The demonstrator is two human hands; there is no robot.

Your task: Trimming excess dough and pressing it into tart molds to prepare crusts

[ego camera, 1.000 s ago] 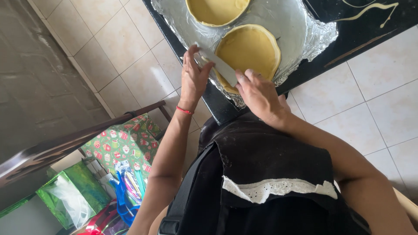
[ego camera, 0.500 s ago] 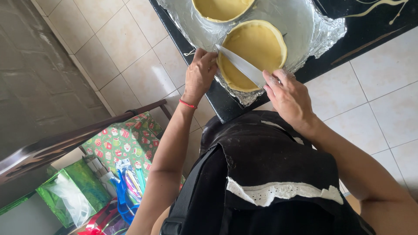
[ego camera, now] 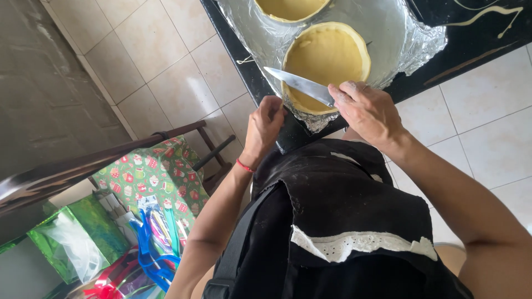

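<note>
1. Head view, looking straight down: the right hand (ego camera: 368, 111) is curled shut round the handle of a knife (ego camera: 299, 86), the handle hidden in the fist. The blade runs out toward 10 o'clock and lies flat across the near rim of a dough-lined tart tin (ego camera: 327, 61), a hold that seems meant to keep the edge level with the rim.
2. The left hand (ego camera: 265, 124) is closed, its fingertips pinched at the tin's edge at about 8 o'clock of the tin, just under the knife tip. It looks placed to steady the tin or take hold of loose dough; which of the two cannot be told.
3. The tin sits on a foil-covered tray (ego camera: 399, 39), touching the foil. A second tart tin (ego camera: 291, 8), also lined with pale dough, lies at 11 o'clock of the first, cut off by the top of the frame.
4. The tray rests on a dark bench (ego camera: 476, 27), close to the near edge, which keeps the work within easy reach of both hands.
5. At 7 o'clock in the frame, on the tiled floor (ego camera: 166, 72), stand a wooden chair (ego camera: 83, 166) and gift bags (ego camera: 149, 182), well apart from the work.
</note>
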